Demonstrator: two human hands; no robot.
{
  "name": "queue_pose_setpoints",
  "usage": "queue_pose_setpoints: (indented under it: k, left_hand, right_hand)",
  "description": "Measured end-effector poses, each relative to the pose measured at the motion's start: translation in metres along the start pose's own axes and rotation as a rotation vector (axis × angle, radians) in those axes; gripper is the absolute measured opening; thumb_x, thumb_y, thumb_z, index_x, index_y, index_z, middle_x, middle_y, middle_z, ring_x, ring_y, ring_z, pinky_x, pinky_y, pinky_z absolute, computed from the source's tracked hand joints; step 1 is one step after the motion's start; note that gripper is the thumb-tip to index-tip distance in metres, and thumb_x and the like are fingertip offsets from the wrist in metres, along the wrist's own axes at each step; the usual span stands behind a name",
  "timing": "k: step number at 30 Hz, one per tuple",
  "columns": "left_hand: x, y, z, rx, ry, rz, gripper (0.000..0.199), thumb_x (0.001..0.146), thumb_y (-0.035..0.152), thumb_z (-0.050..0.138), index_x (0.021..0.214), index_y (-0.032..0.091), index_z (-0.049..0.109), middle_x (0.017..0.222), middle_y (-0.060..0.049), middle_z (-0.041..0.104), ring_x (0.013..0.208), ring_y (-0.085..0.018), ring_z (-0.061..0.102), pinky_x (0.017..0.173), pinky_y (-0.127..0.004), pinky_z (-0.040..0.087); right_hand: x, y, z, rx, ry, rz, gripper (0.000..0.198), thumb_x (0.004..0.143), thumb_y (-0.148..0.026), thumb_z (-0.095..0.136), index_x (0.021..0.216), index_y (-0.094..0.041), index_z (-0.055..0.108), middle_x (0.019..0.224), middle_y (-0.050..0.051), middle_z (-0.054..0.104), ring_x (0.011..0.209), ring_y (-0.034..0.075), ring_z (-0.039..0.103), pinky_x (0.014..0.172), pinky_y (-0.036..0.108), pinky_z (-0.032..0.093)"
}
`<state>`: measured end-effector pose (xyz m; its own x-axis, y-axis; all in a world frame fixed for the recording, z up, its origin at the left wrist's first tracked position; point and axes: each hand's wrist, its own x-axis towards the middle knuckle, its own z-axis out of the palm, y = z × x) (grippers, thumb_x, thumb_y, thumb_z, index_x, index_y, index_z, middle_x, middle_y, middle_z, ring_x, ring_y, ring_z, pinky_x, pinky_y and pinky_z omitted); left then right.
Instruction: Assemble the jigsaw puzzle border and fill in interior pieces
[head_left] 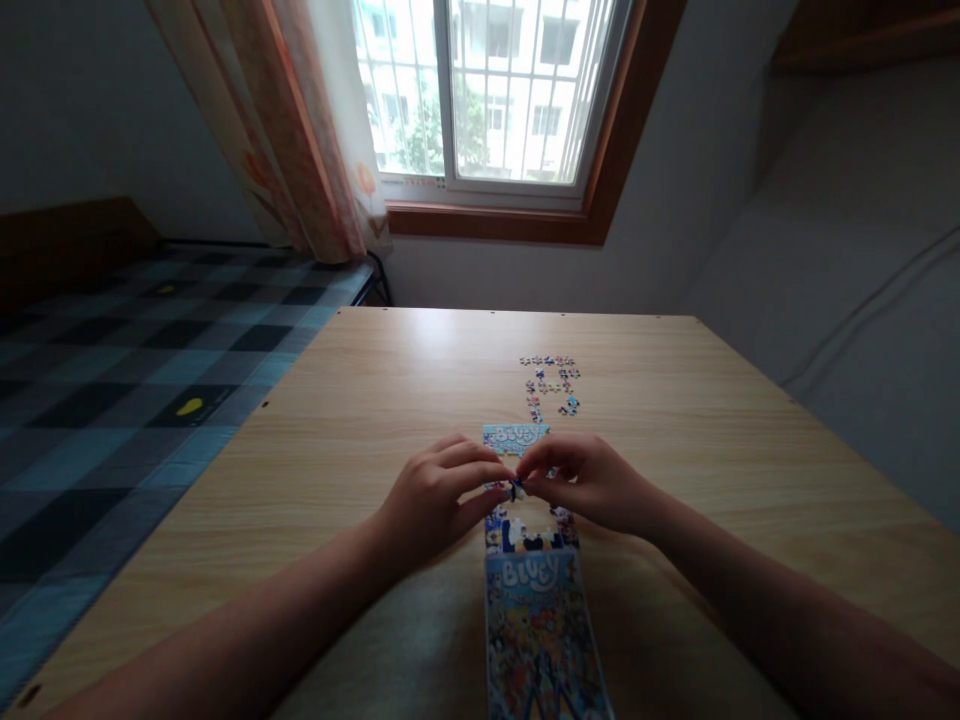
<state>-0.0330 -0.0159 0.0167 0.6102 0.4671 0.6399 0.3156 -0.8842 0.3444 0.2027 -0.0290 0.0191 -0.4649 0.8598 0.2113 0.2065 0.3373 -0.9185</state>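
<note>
My left hand [448,487] and my right hand [589,482] meet over the partly joined jigsaw puzzle [531,538]. Between their fingertips is a small dark blue and white puzzle piece [517,489], pinched from both sides. The puzzle has a light blue "Bluey" title strip [516,436] at its far end, joined pieces along its sides and a gap in the middle where wood shows. My fingers hide part of it. Right below lies the printed "Bluey" picture sheet [541,635], showing many small colourful figures.
Several loose puzzle pieces [553,385] lie in rows beyond the puzzle on the wooden table [390,400]. A bed with a checked cover [225,350] is along the left. A curtain [300,130] and a barred window [510,90] are behind the table.
</note>
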Motion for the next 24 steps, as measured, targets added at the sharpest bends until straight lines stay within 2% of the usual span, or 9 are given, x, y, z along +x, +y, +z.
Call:
queue_pose_setpoints:
  k: [3, 8, 11, 15, 18, 20, 22, 24]
  left_hand:
    - [0.000, 0.001, 0.000, -0.012, -0.032, 0.001, 0.012, 0.094, 0.022, 0.066, 0.104, 0.022, 0.074, 0.096, -0.003, 0.075, 0.087, -0.016, 0.066, 0.078, -0.032, 0.057]
    - [-0.001, 0.000, 0.001, 0.005, -0.033, -0.010, 0.015, 0.094, 0.022, 0.065, 0.107, 0.021, 0.073, 0.098, -0.005, 0.075, 0.088, -0.017, 0.067, 0.078, -0.033, 0.058]
    - [-0.003, -0.002, 0.002, 0.032, 0.000, -0.060, 0.015, 0.094, 0.023, 0.065, 0.106, 0.019, 0.073, 0.099, -0.007, 0.075, 0.089, -0.018, 0.068, 0.078, -0.035, 0.059]
    - [-0.004, -0.009, 0.000, -0.008, 0.051, -0.190, 0.015, 0.095, 0.023, 0.061, 0.102, 0.018, 0.074, 0.097, -0.008, 0.074, 0.082, -0.016, 0.068, 0.067, -0.029, 0.059]
    - [-0.004, -0.015, -0.001, -0.080, 0.087, -0.298, 0.016, 0.094, 0.019, 0.059, 0.100, 0.016, 0.074, 0.094, -0.008, 0.072, 0.073, -0.012, 0.066, 0.055, -0.021, 0.056]
    - [-0.004, -0.018, -0.002, -0.103, 0.096, -0.341, 0.016, 0.093, 0.018, 0.058, 0.098, 0.016, 0.074, 0.090, -0.007, 0.072, 0.070, -0.011, 0.065, 0.053, -0.019, 0.055]
    - [-0.003, -0.021, -0.003, -0.105, 0.100, -0.362, 0.017, 0.092, 0.016, 0.058, 0.097, 0.016, 0.074, 0.087, -0.007, 0.071, 0.070, -0.012, 0.065, 0.053, -0.019, 0.054]
    - [-0.003, -0.022, -0.003, -0.103, 0.100, -0.371, 0.018, 0.092, 0.016, 0.057, 0.097, 0.016, 0.074, 0.088, -0.007, 0.072, 0.070, -0.012, 0.065, 0.052, -0.019, 0.054]
  right_hand:
    - [0.000, 0.002, 0.002, 0.057, -0.006, 0.050, 0.013, 0.084, -0.032, 0.075, 0.089, -0.020, 0.074, 0.081, 0.003, 0.072, 0.072, 0.012, 0.065, 0.061, 0.025, 0.050]
    - [0.002, 0.002, 0.000, 0.151, -0.040, 0.201, 0.017, 0.081, -0.033, 0.076, 0.084, -0.018, 0.069, 0.067, -0.001, 0.065, 0.056, 0.010, 0.058, 0.049, 0.022, 0.047]
    - [0.006, 0.005, -0.023, 0.109, 0.049, 0.259, 0.020, 0.080, -0.035, 0.075, 0.088, -0.018, 0.068, 0.066, 0.000, 0.064, 0.056, 0.012, 0.059, 0.044, 0.022, 0.047]
    - [0.009, 0.021, -0.075, -0.079, 0.267, 0.337, 0.023, 0.075, -0.033, 0.074, 0.092, -0.018, 0.073, 0.076, 0.004, 0.070, 0.062, 0.014, 0.061, 0.043, 0.022, 0.045]
    - [0.007, 0.035, -0.106, -0.206, 0.263, 0.480, 0.023, 0.073, -0.029, 0.070, 0.090, -0.015, 0.077, 0.075, 0.006, 0.072, 0.061, 0.015, 0.060, 0.045, 0.024, 0.046]
    - [0.005, 0.042, -0.116, -0.274, 0.223, 0.545, 0.024, 0.074, -0.026, 0.067, 0.091, -0.014, 0.079, 0.075, 0.007, 0.074, 0.060, 0.016, 0.060, 0.048, 0.026, 0.046]
    - [0.004, 0.047, -0.117, -0.356, 0.187, 0.545, 0.024, 0.075, -0.023, 0.065, 0.091, -0.014, 0.080, 0.077, 0.008, 0.076, 0.063, 0.017, 0.063, 0.055, 0.028, 0.049]
    - [0.004, 0.051, -0.113, -0.450, 0.165, 0.489, 0.023, 0.076, -0.021, 0.063, 0.090, -0.016, 0.081, 0.081, 0.007, 0.077, 0.071, 0.019, 0.067, 0.065, 0.030, 0.051]
